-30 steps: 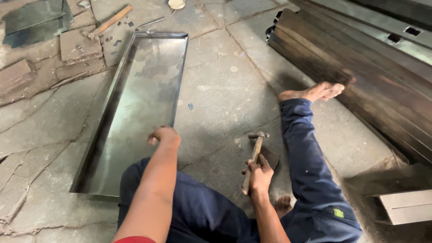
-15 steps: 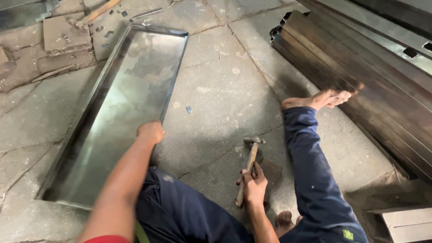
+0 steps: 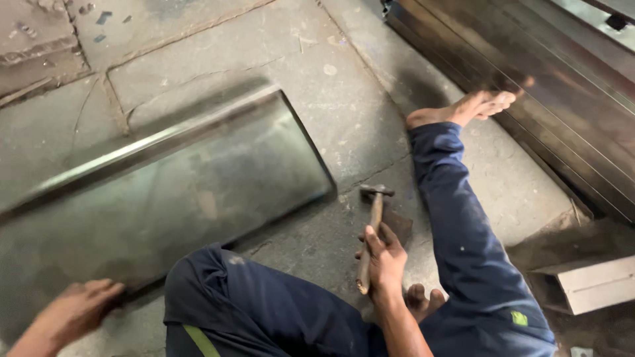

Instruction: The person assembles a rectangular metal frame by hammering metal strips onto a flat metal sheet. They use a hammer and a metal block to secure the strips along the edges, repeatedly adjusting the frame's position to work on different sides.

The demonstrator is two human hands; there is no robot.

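Galvanised sheet metal fills the left half of what we see: a long sheet-metal tray (image 3: 165, 198) with folded-up edges lies flat on the concrete floor (image 3: 344, 99), its far rim catching a bright streak of light, its near right corner ending close to the hammer. Our left hand (image 3: 76, 311) rests at the tray's near edge, low in the left corner of the view, fingers spread and pressed flat on the metal rather than curled round anything. Our right hand (image 3: 383, 261) is wrapped around the wooden handle of a hammer (image 3: 370, 231); the steel head points away from us and sits on or just above a small dark plate (image 3: 397, 225) on the floor, and we cannot tell whether it touches.

We sit on the floor in dark blue trousers. The left knee (image 3: 218, 291) is bent up between the two hands, its edge lying over the tray's near rim. The right leg (image 3: 463, 225) stretches away beside the hammer, its bare foot (image 3: 473, 106) just short of a stack of long folded metal sections (image 3: 549, 86) that runs along the right side. A pale box-shaped piece (image 3: 592, 284) lies near the right thigh. The floor is cracked and stained, with small scraps at top left.
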